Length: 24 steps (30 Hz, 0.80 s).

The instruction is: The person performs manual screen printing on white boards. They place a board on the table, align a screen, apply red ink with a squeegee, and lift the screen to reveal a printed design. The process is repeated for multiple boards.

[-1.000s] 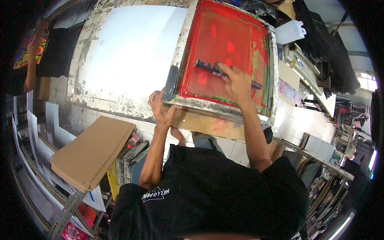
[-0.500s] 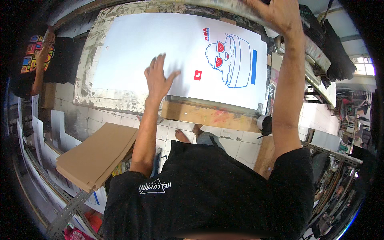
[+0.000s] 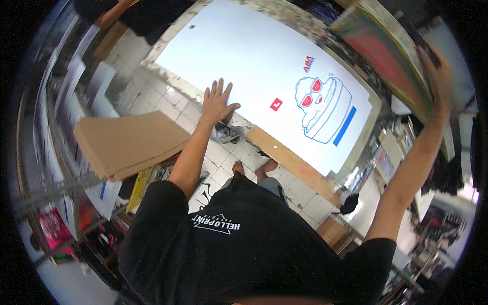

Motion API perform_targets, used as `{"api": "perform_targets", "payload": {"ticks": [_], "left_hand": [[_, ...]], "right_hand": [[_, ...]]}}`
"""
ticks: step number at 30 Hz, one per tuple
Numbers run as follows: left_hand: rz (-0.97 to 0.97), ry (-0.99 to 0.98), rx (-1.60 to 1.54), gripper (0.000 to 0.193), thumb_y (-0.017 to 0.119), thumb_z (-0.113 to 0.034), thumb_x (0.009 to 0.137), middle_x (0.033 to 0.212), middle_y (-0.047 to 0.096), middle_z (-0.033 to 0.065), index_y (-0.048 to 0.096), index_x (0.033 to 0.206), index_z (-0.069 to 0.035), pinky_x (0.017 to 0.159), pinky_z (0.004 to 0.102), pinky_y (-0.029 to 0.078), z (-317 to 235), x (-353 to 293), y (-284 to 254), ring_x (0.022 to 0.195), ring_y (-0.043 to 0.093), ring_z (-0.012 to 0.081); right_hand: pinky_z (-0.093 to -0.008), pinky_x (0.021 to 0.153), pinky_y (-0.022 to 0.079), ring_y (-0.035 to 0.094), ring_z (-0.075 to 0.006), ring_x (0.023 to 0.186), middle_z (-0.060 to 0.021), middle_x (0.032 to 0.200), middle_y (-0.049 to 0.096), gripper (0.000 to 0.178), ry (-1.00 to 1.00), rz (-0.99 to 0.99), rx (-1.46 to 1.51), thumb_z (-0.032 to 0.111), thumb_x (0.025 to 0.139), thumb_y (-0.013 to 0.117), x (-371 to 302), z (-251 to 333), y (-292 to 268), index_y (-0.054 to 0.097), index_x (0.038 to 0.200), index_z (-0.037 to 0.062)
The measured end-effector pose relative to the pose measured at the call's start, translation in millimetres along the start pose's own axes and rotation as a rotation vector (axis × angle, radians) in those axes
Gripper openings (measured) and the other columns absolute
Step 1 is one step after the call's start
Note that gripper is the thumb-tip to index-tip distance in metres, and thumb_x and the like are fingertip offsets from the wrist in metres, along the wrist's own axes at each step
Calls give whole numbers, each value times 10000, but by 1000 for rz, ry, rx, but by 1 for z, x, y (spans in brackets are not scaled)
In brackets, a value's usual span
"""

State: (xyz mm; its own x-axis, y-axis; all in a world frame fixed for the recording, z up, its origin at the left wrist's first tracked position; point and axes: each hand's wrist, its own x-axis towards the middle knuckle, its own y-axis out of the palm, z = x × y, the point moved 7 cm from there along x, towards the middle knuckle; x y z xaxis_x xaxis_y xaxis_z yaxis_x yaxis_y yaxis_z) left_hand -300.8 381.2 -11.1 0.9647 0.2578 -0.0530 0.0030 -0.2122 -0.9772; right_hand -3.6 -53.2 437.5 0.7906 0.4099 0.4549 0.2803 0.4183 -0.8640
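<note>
Some stacked cardboard (image 3: 129, 140) — seemingly near left hand (image 3: 216, 107)

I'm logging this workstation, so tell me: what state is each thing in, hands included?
Left hand: open, fingers spread, at the white sheet's near edge.
Right hand: at the screen frame's edge; grip too blurred to tell.
White sheet: lying flat, printed in red and blue.
Screen frame: tilted up off the sheet, mesh red-stained.
Cardboard stack: lying flat.

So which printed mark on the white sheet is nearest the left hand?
The small red square: it lies nearest the left hand, while the blue bar, food drawing and red-and-blue lettering sit farther right.
</note>
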Motion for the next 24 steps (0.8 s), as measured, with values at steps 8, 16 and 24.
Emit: {"api": "perform_targets", "payload": {"ticks": [8,16,24], "left_hand": [[157,-255,102,974,475,-770,863,1689,82,78,185,1613,-220,1212,617,83,101,14,-16,1544,73,361],[-240,-635,17,923,548,-659,903,1675,151,117,212,1603,-160,1209,594,110,208,-27,-40,1525,154,384],[-439,-1232,601,992,702,-599,796,1605,298,206,340,1539,-50,1171,574,204,347,-254,-163,1453,294,444]], "right_hand": [[-313,1019,436,627,-219,1137,-149,1246,681,461,-102,8,-10,309,943,691,12,-9,-2,657,1298,18],[-300,994,444,615,-193,1117,-117,1219,681,437,-8,49,178,274,963,678,15,-34,5,647,1298,-6],[-335,1014,443,605,-223,1151,-122,1275,662,462,19,62,151,323,1006,608,36,-81,3,618,1339,3]]}}
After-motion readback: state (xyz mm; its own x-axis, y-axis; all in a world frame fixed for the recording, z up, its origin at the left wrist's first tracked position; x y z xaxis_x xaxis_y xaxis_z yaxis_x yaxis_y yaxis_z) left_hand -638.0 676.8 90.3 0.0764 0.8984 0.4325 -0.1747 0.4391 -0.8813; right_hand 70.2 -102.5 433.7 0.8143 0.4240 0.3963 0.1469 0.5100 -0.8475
